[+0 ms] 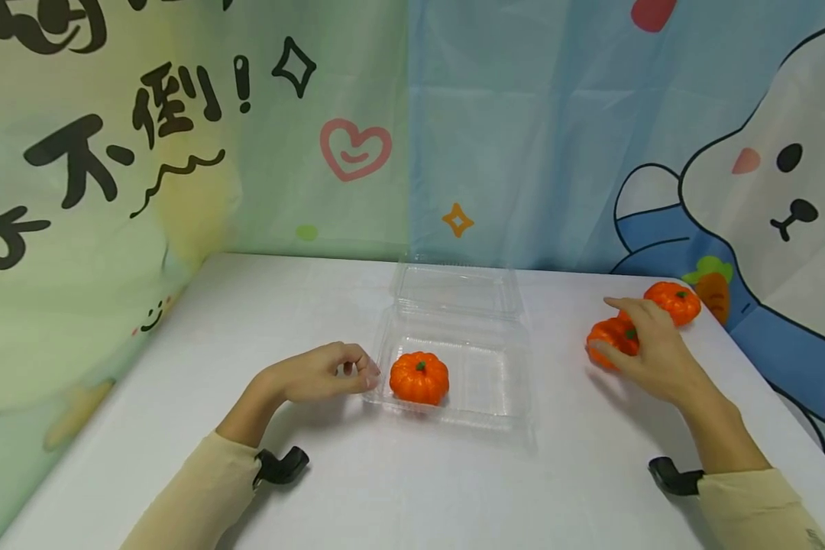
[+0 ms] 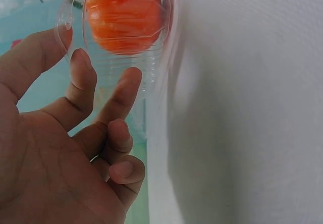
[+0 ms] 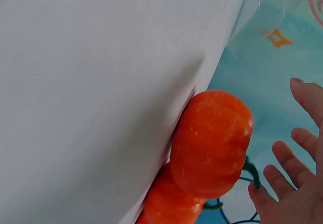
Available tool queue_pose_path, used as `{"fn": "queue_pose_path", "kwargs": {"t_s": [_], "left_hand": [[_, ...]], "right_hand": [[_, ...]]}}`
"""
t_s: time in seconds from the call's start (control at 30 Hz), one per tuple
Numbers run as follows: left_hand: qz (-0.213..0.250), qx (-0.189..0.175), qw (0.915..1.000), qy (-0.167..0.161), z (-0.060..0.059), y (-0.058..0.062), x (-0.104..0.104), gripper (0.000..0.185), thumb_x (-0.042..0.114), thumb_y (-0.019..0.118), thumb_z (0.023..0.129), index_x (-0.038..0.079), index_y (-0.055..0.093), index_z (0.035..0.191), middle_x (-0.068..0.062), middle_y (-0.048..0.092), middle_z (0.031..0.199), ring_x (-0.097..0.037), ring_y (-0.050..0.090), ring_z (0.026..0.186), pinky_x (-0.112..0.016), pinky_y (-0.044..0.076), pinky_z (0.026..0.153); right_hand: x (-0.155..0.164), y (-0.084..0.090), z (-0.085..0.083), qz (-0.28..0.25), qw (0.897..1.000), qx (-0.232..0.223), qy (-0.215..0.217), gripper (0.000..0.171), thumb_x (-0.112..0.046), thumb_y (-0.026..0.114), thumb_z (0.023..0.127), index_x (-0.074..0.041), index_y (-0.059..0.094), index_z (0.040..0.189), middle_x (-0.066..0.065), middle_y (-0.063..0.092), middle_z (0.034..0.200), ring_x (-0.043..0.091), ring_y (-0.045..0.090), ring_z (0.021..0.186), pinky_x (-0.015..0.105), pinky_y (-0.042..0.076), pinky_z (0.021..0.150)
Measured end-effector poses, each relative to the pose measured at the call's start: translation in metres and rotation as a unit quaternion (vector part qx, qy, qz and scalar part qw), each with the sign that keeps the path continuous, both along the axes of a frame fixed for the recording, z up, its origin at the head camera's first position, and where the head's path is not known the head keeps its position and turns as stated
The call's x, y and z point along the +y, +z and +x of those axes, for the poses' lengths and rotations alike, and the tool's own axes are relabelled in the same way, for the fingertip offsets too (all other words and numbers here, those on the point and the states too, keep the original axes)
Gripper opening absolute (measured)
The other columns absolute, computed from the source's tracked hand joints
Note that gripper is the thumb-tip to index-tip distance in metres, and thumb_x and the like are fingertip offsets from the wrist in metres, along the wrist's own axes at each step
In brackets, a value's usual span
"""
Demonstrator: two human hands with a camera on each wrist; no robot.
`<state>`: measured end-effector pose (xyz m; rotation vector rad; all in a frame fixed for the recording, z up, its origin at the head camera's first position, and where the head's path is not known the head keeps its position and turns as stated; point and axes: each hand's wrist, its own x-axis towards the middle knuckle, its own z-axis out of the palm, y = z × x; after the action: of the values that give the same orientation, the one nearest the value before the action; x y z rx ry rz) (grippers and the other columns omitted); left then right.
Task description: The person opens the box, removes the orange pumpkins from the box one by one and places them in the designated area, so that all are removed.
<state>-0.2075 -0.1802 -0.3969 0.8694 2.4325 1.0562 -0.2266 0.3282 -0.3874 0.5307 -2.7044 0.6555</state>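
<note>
A clear plastic container (image 1: pixel 477 416) lies opened on the table, with a small orange toy pumpkin (image 1: pixel 419 379) in the left part of its base. My left hand (image 1: pixel 333 372) is at the container's left rim, pinching the edge with thumb and index finger; the other fingers are bent in the left wrist view. My right hand (image 1: pixel 649 347) reaches over a second pumpkin (image 3: pixel 212 143), thumb and fingers spread apart around it without closing on it. Another pumpkin (image 1: pixel 672 303) sits just behind, partly hidden by the fingers. Green stems show on the pumpkins.
The container's lid (image 1: pixel 457 290) is folded back toward the rear table edge. A white cloth covers the table (image 1: pixel 412 489). Behind it hangs a printed curtain (image 1: pixel 509 137) with a cartoon bear. Black wrist mounts (image 1: pixel 282 464) jut from both sleeves.
</note>
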Motion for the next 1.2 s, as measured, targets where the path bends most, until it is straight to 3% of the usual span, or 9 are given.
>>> {"fn": "queue_pose_path", "kwargs": {"t_s": [0.33, 0.53, 0.67, 0.9, 1.2], "left_hand": [[0.003, -0.004, 1.0000, -0.003, 0.000, 0.001, 0.000, 0.013, 0.028, 0.062, 0.100, 0.018, 0.069, 0.095, 0.004, 0.072, 0.117, -0.018, 0.058, 0.108, -0.039, 0.044, 0.094], [0.005, -0.003, 1.0000, -0.005, 0.000, 0.001, -0.001, 0.012, 0.027, 0.062, 0.099, 0.018, 0.070, 0.095, 0.004, 0.072, 0.117, -0.018, 0.059, 0.109, -0.039, 0.044, 0.094], [0.006, -0.007, 0.9999, -0.003, 0.000, 0.001, -0.001, 0.012, 0.027, 0.062, 0.099, 0.019, 0.071, 0.097, 0.004, 0.072, 0.117, -0.018, 0.058, 0.109, -0.039, 0.044, 0.095], [0.000, -0.005, 1.0000, 0.000, 0.001, 0.000, -0.001, 0.014, 0.030, 0.063, 0.100, 0.019, 0.070, 0.095, 0.004, 0.072, 0.117, -0.019, 0.058, 0.111, -0.042, 0.044, 0.098], [0.002, -0.002, 1.0000, -0.006, 0.000, 0.000, 0.000, 0.014, 0.029, 0.062, 0.100, 0.019, 0.069, 0.094, 0.004, 0.072, 0.117, -0.018, 0.059, 0.111, -0.040, 0.044, 0.096]], "right_hand": [[-0.019, 0.008, -0.004, 0.010, 1.000, 0.015, 0.011, 0.064, -0.017, 0.080, 0.088, -0.005, 0.051, 0.143, 0.027, 0.045, 0.144, 0.049, 0.038, 0.130, 0.074, 0.039, 0.097], [-0.014, 0.009, -0.004, 0.033, 0.999, 0.008, -0.016, 0.063, -0.019, 0.079, 0.088, -0.002, 0.051, 0.142, 0.028, 0.046, 0.141, 0.051, 0.038, 0.127, 0.075, 0.038, 0.095], [-0.007, 0.005, -0.002, 0.044, 0.999, -0.007, -0.031, 0.064, -0.018, 0.078, 0.088, 0.001, 0.050, 0.141, 0.029, 0.047, 0.136, 0.053, 0.041, 0.124, 0.076, 0.039, 0.095], [0.000, 0.001, -0.001, 0.053, 0.994, -0.078, -0.051, 0.067, -0.022, 0.077, 0.091, 0.002, 0.045, 0.145, 0.034, 0.038, 0.140, 0.056, 0.042, 0.123, 0.077, 0.039, 0.096], [0.001, 0.003, -0.003, 0.059, 0.995, -0.072, -0.042, 0.069, -0.021, 0.078, 0.090, 0.003, 0.045, 0.146, 0.033, 0.041, 0.140, 0.055, 0.042, 0.123, 0.077, 0.038, 0.097]]}}
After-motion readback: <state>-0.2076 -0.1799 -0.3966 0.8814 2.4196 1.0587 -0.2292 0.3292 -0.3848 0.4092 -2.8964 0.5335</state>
